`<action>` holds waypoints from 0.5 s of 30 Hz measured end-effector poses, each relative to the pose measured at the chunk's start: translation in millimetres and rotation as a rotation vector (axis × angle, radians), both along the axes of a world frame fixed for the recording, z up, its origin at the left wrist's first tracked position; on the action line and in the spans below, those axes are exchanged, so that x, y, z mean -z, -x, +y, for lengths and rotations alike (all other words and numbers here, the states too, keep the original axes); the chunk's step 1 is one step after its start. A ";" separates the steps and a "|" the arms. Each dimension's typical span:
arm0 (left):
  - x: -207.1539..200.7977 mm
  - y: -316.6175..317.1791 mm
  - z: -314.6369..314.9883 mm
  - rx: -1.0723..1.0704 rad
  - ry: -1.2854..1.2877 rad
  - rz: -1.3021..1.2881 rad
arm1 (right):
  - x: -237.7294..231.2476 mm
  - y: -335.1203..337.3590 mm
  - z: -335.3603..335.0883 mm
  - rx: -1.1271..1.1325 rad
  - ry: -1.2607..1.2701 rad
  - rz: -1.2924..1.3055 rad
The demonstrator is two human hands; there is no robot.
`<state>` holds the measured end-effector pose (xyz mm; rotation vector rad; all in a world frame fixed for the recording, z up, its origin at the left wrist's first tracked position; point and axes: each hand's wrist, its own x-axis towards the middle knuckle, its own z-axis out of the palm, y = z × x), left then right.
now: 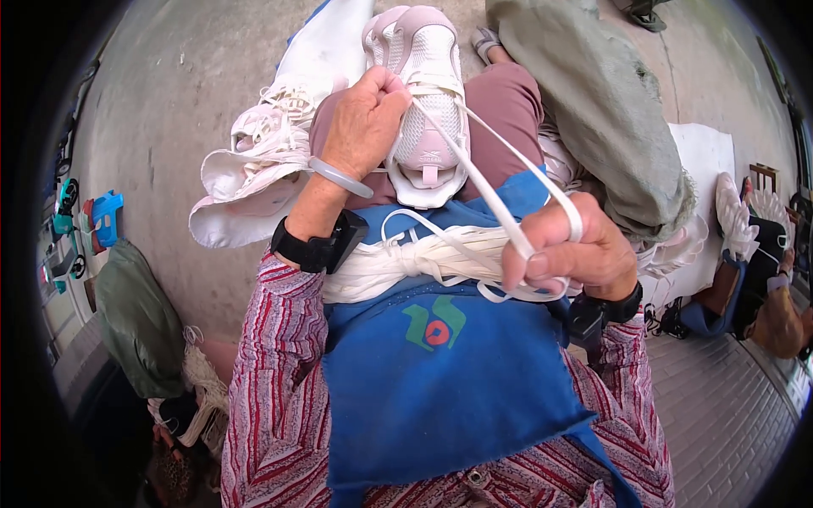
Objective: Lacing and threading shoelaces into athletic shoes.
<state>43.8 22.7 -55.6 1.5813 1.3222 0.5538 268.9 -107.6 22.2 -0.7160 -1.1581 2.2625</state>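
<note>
A white and pale pink mesh sneaker point(430, 140) lies across my lap, its heel toward me. My left hand point(366, 118) is at its left edge, thumb and fingers pinched on the flat white shoelace point(461, 152) by the eyelets; the fingertips partly hide the spot. Two strands run from the sneaker to my right hand point(580, 245), which is closed on the lace, with one loop around a finger. Below the sneaker, a tied bundle of white shoelaces point(406, 262) lies on my blue apron point(449, 389), close to my right hand.
More pale sneakers point(254, 161) are piled at my left, beside a white sheet point(326, 42). A grey-green cloth point(597, 110) covers a heap at my right. Another person's arm point(779, 317) shows at the far right, near a row of pale shoes point(735, 216).
</note>
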 end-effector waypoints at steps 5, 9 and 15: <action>-5.5 18.6 -13.3 -0.004 0.129 -0.017 | -9.9 10.3 0.9 -0.026 -0.072 -0.167; -34.6 9.4 -34.7 0.012 0.537 -0.299 | 14.8 58.4 -4.5 -0.061 -0.484 -0.419; -13.2 0.0 -46.2 -0.100 0.963 -0.928 | 22.8 83.4 -1.2 -0.309 -0.849 -0.675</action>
